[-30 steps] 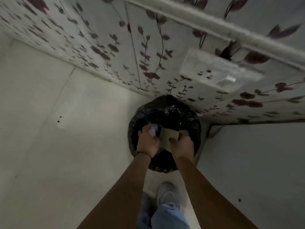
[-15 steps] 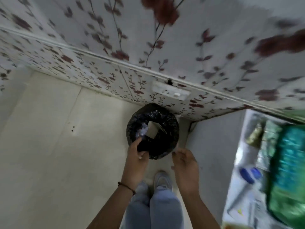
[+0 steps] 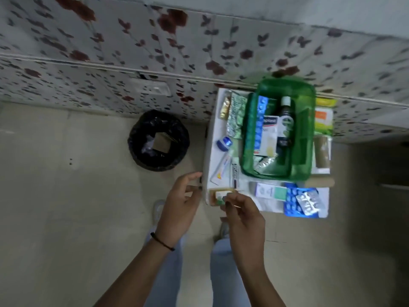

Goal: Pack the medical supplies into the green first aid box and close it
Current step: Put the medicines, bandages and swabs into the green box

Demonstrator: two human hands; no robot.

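Green first aid box [image 3: 309, 129]: translucent plastic, smooth, slight gloss. Bottle [image 3: 286, 120] inside it: dark, glossy, pale cap. Carton [image 3: 269, 134] beside the bottle: matt card. Blister packs [image 3: 296, 202] at 5 o'clock on the table [image 3: 212, 156]: blue, shiny, with silver foil on top. Strip [image 3: 235, 116] at 10 o'clock: crinkled foil, reflective. Tube [image 3: 222, 169]: smooth white plastic. Table: matt white. Bin bag [image 3: 141, 138]: black plastic, wrinkled, glossy. Floor [image 3: 66, 196]: pale smooth tile. Wall [image 3: 88, 52]: printed floral covering, matt.
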